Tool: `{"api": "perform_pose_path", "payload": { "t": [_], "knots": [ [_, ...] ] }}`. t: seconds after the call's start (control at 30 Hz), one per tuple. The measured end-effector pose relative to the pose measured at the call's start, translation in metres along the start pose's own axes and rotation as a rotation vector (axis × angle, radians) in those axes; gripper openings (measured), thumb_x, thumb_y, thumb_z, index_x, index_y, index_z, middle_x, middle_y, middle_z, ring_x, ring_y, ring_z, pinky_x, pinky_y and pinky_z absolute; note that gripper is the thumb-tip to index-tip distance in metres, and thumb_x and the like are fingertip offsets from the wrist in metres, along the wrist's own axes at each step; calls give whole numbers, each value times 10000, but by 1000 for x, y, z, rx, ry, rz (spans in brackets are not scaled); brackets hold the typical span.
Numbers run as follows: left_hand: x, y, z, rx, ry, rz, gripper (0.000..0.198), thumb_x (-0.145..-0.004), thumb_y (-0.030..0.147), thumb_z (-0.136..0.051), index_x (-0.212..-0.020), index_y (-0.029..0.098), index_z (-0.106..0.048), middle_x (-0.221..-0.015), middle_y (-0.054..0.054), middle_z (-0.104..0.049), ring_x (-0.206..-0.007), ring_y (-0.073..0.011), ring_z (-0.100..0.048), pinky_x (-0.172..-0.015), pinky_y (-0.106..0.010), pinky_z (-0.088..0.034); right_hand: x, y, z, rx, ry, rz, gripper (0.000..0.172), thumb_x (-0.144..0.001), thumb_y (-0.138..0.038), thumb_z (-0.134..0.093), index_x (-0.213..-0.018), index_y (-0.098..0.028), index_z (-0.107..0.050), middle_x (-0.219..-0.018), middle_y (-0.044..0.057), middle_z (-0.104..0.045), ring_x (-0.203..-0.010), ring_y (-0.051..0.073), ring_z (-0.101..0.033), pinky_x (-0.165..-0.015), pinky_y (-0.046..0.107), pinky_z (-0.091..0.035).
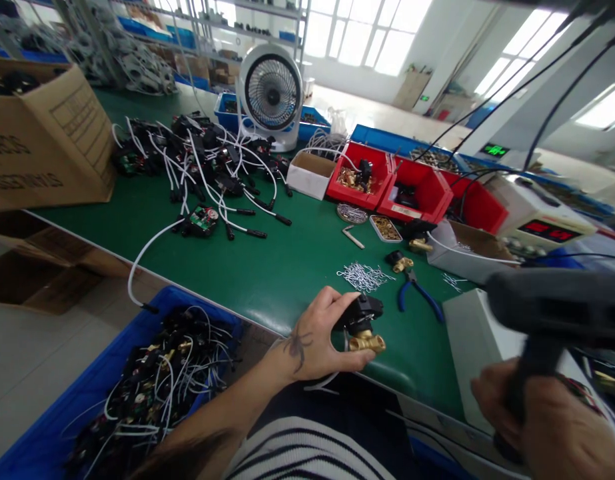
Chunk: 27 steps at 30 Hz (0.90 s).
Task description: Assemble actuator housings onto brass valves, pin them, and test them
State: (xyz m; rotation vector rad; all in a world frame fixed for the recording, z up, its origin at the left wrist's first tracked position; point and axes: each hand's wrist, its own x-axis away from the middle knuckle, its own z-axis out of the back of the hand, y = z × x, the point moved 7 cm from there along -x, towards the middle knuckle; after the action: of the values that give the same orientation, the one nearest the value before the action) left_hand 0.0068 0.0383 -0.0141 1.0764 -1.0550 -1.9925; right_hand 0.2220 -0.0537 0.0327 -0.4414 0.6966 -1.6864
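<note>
My left hand [320, 337] is closed around a motorized valve, at the near edge of the green bench. Its black housing [362, 312] points up and its brass body [367, 343] lies low, by my thumb. At the right, my right hand [547, 413] grips the handle of a black pistol-shaped power tool [562, 307], blurred and close to the camera. The tool's tip is not clear. Just beyond the valve lies a pile of small silver pins [364, 276]. Blue-handled pliers [420, 293] and a small brass fitting [400, 263] rest to its right.
Cabled black units [222, 167] are heaped at the back left near a fan [272, 93]. Red bins [360, 180] and a device with a red display [542, 217] line the back right. A blue crate [157, 373] of units stands below the bench's left edge.
</note>
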Motion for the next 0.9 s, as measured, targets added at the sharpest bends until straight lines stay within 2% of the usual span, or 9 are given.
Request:
{"api": "perform_pose_path", "payload": {
  "t": [0.07, 0.13, 0.2, 0.3, 0.37, 0.43, 0.67, 0.8, 0.9],
  "knots": [
    [0, -3, 1, 11, -1, 39, 687, -675, 408, -751, -1290, 215, -513, -1028, -37, -482, -938, -190, -548, -859, -373, -530, 2, 6, -18, 9, -178, -21, 531, -887, -661, -431, -592, -223, -490, -472, -28, -409, -409, 123, -371, -369, 243, -293],
    [1, -5, 1, 14, -9, 66, 682, -677, 410, -745, -1287, 220, -507, -1045, -38, -485, -959, -195, -550, -857, -367, -534, 0, 9, -27, 28, -268, -24, 482, -864, -637, -498, -625, -220, -529, -484, -35, -408, -415, 120, -377, -371, 238, -297],
    [1, -4, 0, -5, -17, 56, 703, -675, 421, -745, -1302, 223, -497, -1061, -42, -489, -978, -199, -551, -883, -375, -529, -9, 2, -21, 9, -191, -1, 419, -852, -612, -534, -704, -222, -575, -503, -42, -432, -428, 123, -408, -392, 236, -343],
    [1, 1, -3, -52, -17, 22, 762, -645, 420, -761, -1320, 197, -489, -1079, -54, -494, -991, -208, -553, -921, -398, -517, -26, -22, -12, -27, -57, 41, 331, -787, -542, -654, -872, -223, -634, -668, -12, -616, -561, 155, -577, -521, 253, -481],
    [1, 4, -5, -76, -28, 23, 759, -640, 400, -761, -1317, 187, -493, -1084, -58, -495, -1000, -213, -550, -921, -402, -517, -37, -41, -20, -99, -86, 77, 297, -785, -475, -673, -936, -221, -645, -866, 26, -694, -751, 188, -663, -690, 285, -541],
    [0, 5, -7, -89, -43, 22, 745, -642, 386, -756, -1311, 195, -490, -1077, -55, -495, -1002, -215, -548, -915, -402, -522, -45, -56, -34, -149, -151, 136, 243, -798, -428, -658, -920, -218, -653, -907, 30, -702, -826, 198, -672, -762, 301, -545],
    [0, 5, -8, -90, -32, 5, 741, -642, 378, -758, -1303, 189, -482, -1060, -52, -498, -975, -209, -558, -912, -397, -533, -52, -60, -60, -117, -167, 199, 137, -804, -353, -628, -835, -225, -667, -788, 3, -690, -724, 185, -651, -660, 269, -516],
    [1, 7, -9, -106, -26, 2, 741, -642, 363, -764, -1302, 149, -503, -1056, -65, -505, -967, -215, -561, -889, -394, -541, -51, -62, -59, -127, -185, 154, 174, -808, -391, -625, -832, -223, -663, -779, 4, -686, -714, 183, -652, -656, 264, -516],
    [1, 5, -9, -99, -20, 4, 766, -633, 369, -777, -1315, 153, -502, -1066, -65, -506, -968, -211, -561, -886, -388, -540, -47, -59, -42, -86, -161, 130, 266, -792, -473, -623, -859, -219, -666, -792, 21, -698, -731, 199, -666, -655, 275, -527]
  ]
}}
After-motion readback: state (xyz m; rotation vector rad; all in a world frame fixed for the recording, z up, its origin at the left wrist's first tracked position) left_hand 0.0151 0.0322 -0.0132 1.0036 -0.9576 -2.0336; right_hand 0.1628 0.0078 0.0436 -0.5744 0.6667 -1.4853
